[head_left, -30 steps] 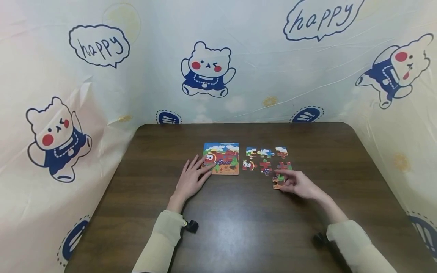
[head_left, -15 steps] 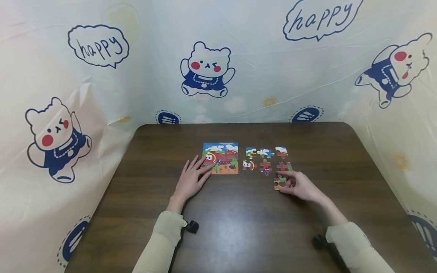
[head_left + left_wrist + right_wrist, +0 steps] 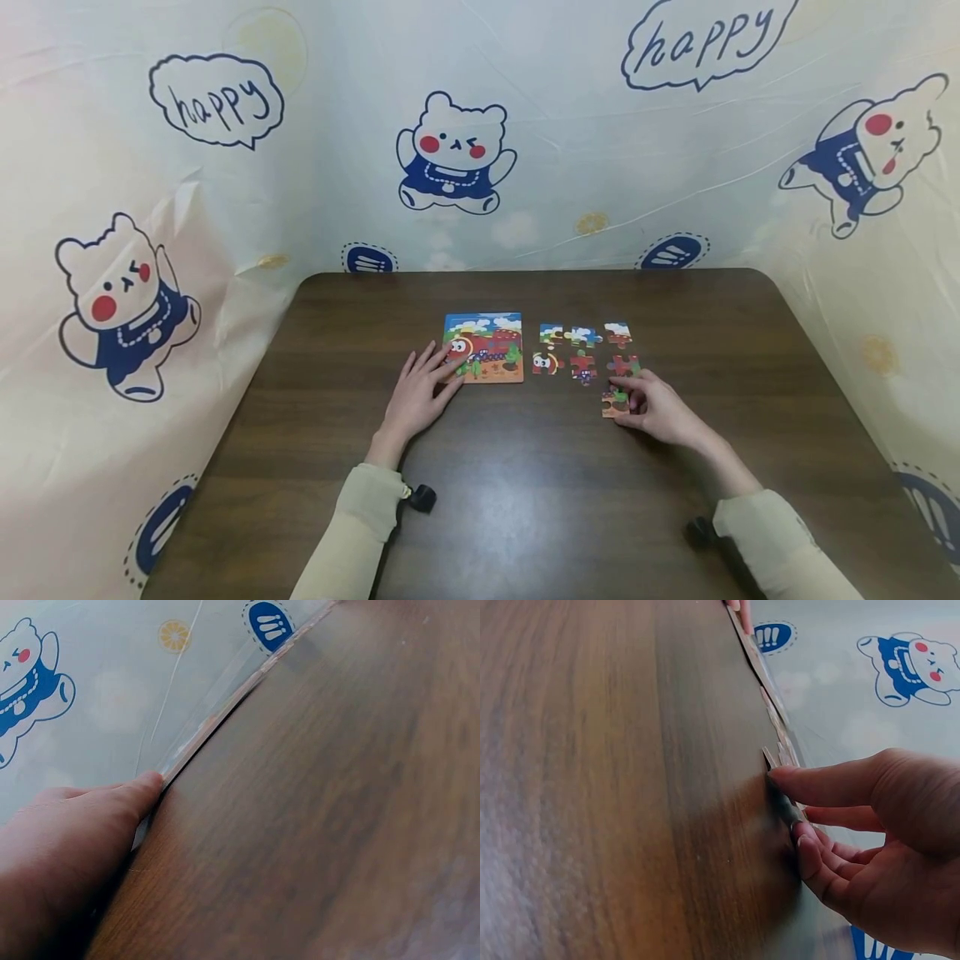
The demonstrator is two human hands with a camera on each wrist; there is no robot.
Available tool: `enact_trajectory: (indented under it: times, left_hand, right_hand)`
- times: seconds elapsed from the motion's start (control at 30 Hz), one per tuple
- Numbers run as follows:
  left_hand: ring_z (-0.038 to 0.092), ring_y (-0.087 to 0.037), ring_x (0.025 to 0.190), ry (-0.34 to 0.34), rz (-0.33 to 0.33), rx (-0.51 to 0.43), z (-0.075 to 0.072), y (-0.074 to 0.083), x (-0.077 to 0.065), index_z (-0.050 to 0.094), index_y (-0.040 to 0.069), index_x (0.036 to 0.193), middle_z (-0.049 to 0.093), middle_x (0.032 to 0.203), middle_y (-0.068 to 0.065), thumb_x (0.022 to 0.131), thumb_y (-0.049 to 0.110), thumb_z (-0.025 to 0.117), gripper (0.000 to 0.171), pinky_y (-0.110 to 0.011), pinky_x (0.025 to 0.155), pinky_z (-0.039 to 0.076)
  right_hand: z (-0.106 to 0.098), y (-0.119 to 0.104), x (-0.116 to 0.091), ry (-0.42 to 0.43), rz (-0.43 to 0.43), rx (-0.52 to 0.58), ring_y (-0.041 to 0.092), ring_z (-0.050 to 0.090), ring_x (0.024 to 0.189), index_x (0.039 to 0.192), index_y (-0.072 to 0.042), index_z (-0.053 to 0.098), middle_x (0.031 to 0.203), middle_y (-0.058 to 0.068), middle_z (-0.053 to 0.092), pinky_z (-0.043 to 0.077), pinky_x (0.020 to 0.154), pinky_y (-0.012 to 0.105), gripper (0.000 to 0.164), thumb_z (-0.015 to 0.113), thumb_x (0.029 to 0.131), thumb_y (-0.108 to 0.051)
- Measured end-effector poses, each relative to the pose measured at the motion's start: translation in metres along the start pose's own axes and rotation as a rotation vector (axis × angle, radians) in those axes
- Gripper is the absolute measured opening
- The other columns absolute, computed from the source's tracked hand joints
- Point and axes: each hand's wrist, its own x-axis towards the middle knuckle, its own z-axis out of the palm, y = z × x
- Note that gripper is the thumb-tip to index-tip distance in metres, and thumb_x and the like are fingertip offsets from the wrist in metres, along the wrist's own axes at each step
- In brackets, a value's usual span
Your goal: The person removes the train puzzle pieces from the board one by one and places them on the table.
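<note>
My left hand [image 3: 415,398] lies with its fingers extended over the left edge of a picture board [image 3: 495,371], which shows a red train with a face, clouds and cacti. Farther right, my right hand [image 3: 663,408] pinches a jigsaw piece [image 3: 613,406] with a green cactus and orange ground, low over the table or on it. In the right wrist view the thumb [image 3: 825,784] and curled fingers meet at this piece's edge. Just beyond it lies a red-and-green piece [image 3: 622,365]. The left wrist view shows my left hand [image 3: 82,832] at the board's thin edge.
Several other jigsaw pieces lie in two loose rows right of the board, among them a train-face piece [image 3: 546,363], a red piece [image 3: 582,367] and a cloud piece [image 3: 583,336]. A printed cloth [image 3: 480,233] stands behind the brown table [image 3: 495,517].
My right hand has drawn the cactus piece slightly to the right, and its fingers have shifted toward the piece's right edge. My left hand stays on the board.
</note>
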Motion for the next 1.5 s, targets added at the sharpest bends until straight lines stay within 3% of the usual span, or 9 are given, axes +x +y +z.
enact_trajectory:
  times: [0.2,0.47,0.5,0.63,0.73,0.9,1.13,1.3,1.5]
  left_hand:
    - [0.027,-0.035,0.171,0.011,0.007,-0.001,-0.002,0.001,0.0,0.059,0.035,0.16,0.042,0.178,-0.001,0.11,0.05,0.063,0.052,-0.065,0.14,0.014]
    - [0.028,-0.034,0.171,0.011,0.005,0.005,-0.001,0.001,-0.001,0.06,0.035,0.159,0.043,0.177,-0.001,0.111,0.05,0.063,0.051,-0.064,0.141,0.015]
    - [0.028,-0.034,0.171,0.012,0.006,0.006,-0.002,0.001,-0.001,0.06,0.034,0.159,0.043,0.177,-0.001,0.111,0.049,0.063,0.051,-0.064,0.14,0.015]
    - [0.029,-0.034,0.171,0.013,0.003,-0.005,-0.002,0.001,-0.001,0.059,0.035,0.16,0.043,0.177,-0.001,0.11,0.05,0.063,0.052,-0.064,0.141,0.015]
    - [0.029,-0.034,0.171,0.017,0.0,-0.014,-0.002,0.001,0.0,0.058,0.032,0.161,0.044,0.177,-0.001,0.11,0.05,0.065,0.055,-0.064,0.141,0.015]
    - [0.029,-0.033,0.171,0.014,-0.01,-0.023,-0.001,0.001,0.0,0.057,0.026,0.162,0.046,0.176,-0.001,0.109,0.051,0.066,0.06,-0.063,0.141,0.015]
    - [0.028,-0.031,0.171,0.009,-0.021,-0.013,-0.001,0.001,0.0,0.056,0.027,0.163,0.044,0.177,0.001,0.11,0.052,0.064,0.059,-0.061,0.141,0.014]
    - [0.028,-0.032,0.172,0.007,-0.024,-0.025,-0.001,0.001,0.001,0.056,0.027,0.163,0.045,0.177,0.0,0.109,0.052,0.065,0.06,-0.062,0.141,0.014]
    - [0.025,-0.03,0.173,-0.004,-0.039,-0.028,0.0,0.001,0.001,0.055,0.027,0.163,0.042,0.178,0.001,0.109,0.054,0.063,0.061,-0.06,0.142,0.011]
  right_hand:
    - [0.0,0.005,0.0,-0.004,0.013,0.024,0.014,0.057,0.082,0.144,-0.003,0.069,0.105,0.01,0.057,0.051,0.063,0.023,0.06,0.093,0.09,-0.018]
    - [-0.016,-0.039,0.001,0.023,0.056,-0.014,0.021,0.062,0.087,0.142,0.003,0.068,0.109,0.02,0.063,0.053,0.066,0.022,0.059,0.092,0.088,-0.006]
    - [-0.012,-0.029,0.003,0.027,0.055,-0.014,0.017,0.062,0.088,0.143,-0.001,0.069,0.11,0.017,0.064,0.053,0.066,0.022,0.057,0.091,0.092,-0.017]
    - [-0.009,-0.033,0.011,0.027,0.034,0.011,0.019,0.065,0.088,0.14,0.0,0.071,0.111,0.016,0.07,0.054,0.067,0.023,0.051,0.088,0.095,-0.016]
    - [0.0,-0.024,0.021,0.031,-0.049,0.059,0.018,0.065,0.087,0.138,0.0,0.071,0.108,0.013,0.072,0.053,0.068,0.021,0.05,0.089,0.094,-0.013]
    - [0.024,0.005,0.046,0.001,-0.159,0.133,0.012,0.067,0.089,0.143,-0.008,0.07,0.108,0.005,0.07,0.058,0.071,0.022,0.057,0.091,0.094,-0.027]
    - [0.018,-0.067,0.059,-0.103,-0.079,0.127,0.028,0.071,0.104,0.144,0.002,0.066,0.122,0.019,0.075,0.066,0.089,0.041,0.052,0.084,0.097,-0.013]
    - [0.023,-0.09,0.068,-0.135,0.002,0.116,0.035,0.072,0.116,0.148,0.003,0.063,0.129,0.022,0.074,0.064,0.103,0.054,0.053,0.08,0.099,-0.006]
    - [0.039,-0.103,0.087,-0.127,0.007,0.173,0.036,0.073,0.124,0.152,0.0,0.061,0.137,0.021,0.074,0.062,0.108,0.054,0.054,0.078,0.101,-0.005]
